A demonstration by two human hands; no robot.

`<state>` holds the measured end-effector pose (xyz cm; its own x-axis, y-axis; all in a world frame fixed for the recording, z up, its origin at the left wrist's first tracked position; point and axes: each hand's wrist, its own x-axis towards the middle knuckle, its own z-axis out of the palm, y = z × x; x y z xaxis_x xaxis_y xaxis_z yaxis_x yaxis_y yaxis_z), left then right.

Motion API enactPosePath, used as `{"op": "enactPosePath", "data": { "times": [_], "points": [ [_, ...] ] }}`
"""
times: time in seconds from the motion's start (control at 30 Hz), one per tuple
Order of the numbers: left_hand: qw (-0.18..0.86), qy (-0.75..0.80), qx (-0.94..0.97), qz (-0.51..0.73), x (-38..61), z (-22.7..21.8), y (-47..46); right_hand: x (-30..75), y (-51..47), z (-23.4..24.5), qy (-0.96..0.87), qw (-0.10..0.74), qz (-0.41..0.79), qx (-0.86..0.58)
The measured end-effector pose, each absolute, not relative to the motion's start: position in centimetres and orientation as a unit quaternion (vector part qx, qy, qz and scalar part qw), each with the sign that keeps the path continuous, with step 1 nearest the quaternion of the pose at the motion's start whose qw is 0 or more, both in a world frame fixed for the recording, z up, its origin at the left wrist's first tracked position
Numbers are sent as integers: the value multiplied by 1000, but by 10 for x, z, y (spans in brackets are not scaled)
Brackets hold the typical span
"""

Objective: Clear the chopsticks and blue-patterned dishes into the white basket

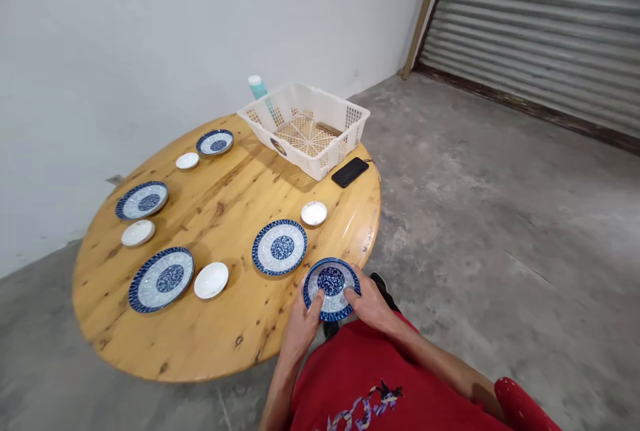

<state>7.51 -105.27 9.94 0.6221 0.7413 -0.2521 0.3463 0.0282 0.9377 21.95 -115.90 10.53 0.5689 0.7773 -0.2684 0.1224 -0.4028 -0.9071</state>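
Note:
Both my hands grip one blue-and-white patterned plate [331, 282] by its opposite sides, near the table's front right edge. My left hand [303, 316] has its thumb on the plate's upper face, its fingers hidden beneath. On the other side my right hand [369, 299] holds the rim the same way. Just beyond lies a similar plate [280, 247] on the wooden table, with a small white bowl [314, 213] close to it. Farther left rest another patterned plate [161, 279] and a white dish [211, 280].
The round wooden table [240, 218] stands against a white wall. At its back are a white plastic basket [320, 168] with thin sticks inside and a blue bottle [257, 87]. A black phone [350, 172] lies near the right edge. More plates [142, 200] and small dishes [187, 160] are on the left.

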Motion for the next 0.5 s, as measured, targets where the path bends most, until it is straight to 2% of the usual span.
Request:
{"op": "enactPosePath", "data": {
  "times": [0.23,0.5],
  "points": [
    [593,377,693,163,179,102,-1077,320,-1191,106,-296,488,338,-748],
    [604,377,684,160,310,110,-1133,458,-1242,106,-296,466,335,-763]
  ]
}}
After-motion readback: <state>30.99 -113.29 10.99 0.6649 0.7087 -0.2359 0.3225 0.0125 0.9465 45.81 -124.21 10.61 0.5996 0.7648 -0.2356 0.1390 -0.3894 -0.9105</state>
